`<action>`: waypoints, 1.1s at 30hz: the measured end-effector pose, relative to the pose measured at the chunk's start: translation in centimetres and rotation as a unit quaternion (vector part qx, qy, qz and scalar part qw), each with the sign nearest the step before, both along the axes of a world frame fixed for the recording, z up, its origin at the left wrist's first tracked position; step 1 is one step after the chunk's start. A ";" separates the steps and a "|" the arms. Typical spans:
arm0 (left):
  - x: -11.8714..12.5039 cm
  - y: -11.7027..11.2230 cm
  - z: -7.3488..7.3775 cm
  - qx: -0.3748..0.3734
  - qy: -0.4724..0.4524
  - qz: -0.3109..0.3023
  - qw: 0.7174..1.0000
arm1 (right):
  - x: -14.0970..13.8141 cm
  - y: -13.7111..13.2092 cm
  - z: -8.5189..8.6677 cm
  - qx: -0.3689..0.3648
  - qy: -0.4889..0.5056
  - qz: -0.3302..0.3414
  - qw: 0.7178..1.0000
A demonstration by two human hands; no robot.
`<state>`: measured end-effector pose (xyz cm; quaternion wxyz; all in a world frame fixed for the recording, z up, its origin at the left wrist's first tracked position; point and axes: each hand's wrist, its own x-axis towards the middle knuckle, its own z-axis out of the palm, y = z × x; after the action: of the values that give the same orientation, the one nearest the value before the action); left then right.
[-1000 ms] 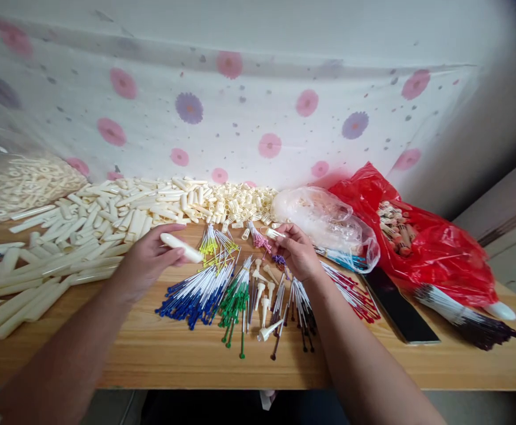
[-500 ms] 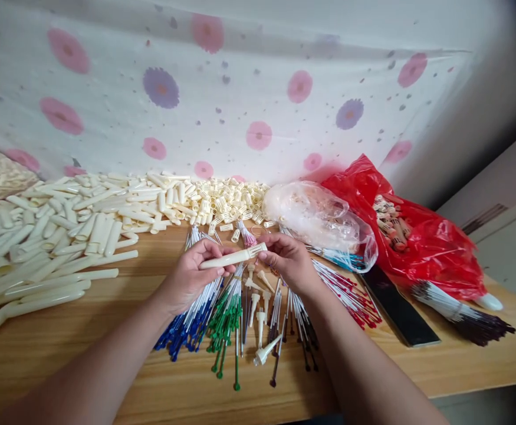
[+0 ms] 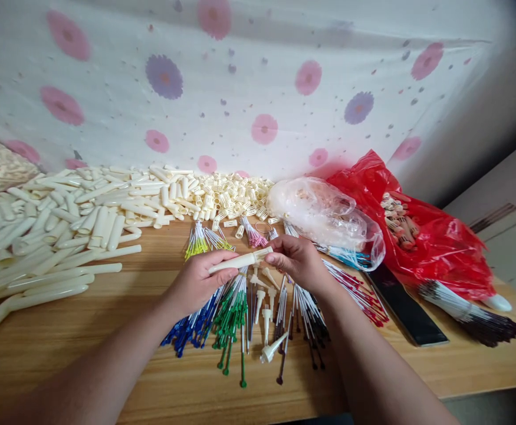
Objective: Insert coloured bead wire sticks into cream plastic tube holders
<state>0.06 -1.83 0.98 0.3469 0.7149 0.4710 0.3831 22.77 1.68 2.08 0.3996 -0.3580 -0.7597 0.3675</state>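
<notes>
My left hand (image 3: 198, 280) is closed around a smooth cream pen barrel (image 3: 232, 262), thumb below and fingers above. The barrel lies nearly level, its tapered end to the left. At its right end sits a slotted cream sleeve (image 3: 261, 255), which my right hand (image 3: 299, 262) pinches between thumb and fingers. Beneath the hands lie bundles of thin white pen refills with blue (image 3: 182, 333), green (image 3: 231, 313) and black (image 3: 313, 319) ends. Several small cream cone-shaped tips (image 3: 266, 321) rest between the bundles.
Heaped cream barrels (image 3: 63, 236) cover the left of the table, with slotted sleeves (image 3: 235, 195) behind. A clear plastic bag (image 3: 324, 206) and a red bag (image 3: 443, 242) stand at right, near a flat black object (image 3: 406, 307) and a dark-ended refill bundle (image 3: 474, 313).
The view has shifted slightly. My left fingers have closed further over the barrel, and yellow-ended refills now show behind that hand. Both hands keep hold of the barrel and sleeve.
</notes>
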 end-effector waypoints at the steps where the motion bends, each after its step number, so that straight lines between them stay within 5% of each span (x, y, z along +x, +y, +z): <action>1: 0.0 0.0 0.1 0.004 0.008 0.001 1.000 | 0.1 0.0 0.1 0.006 -0.007 0.001 1.000; 8: 0.2 -0.2 0.5 0.038 0.040 0.021 0.998 | -0.3 -0.1 0.3 0.063 -0.093 -0.015 0.994; 12: 0.2 -0.2 0.3 0.041 0.032 0.024 0.998 | -0.7 -0.4 0.1 0.028 -0.082 -0.040 0.995; 18: 0.1 0.0 0.3 0.009 0.017 0.012 1.000 | -0.4 -0.3 0.2 -0.052 0.028 0.056 0.997; 22: 0.1 0.0 0.2 0.004 0.013 0.002 1.000 | -0.4 -0.3 0.3 -0.003 -0.070 -0.002 0.998; 27: 0.0 0.0 0.1 -0.005 0.014 0.004 1.000 | -0.4 -0.2 0.1 -0.028 -0.002 0.043 0.999; 33: -0.1 0.1 0.0 -0.002 0.030 0.000 1.000 | -0.8 -0.2 0.1 0.004 -0.081 -0.018 0.997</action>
<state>0.00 -1.68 0.97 0.3342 0.7249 0.4822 0.3609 22.01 1.49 2.18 0.3451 -0.3984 -0.7844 0.3269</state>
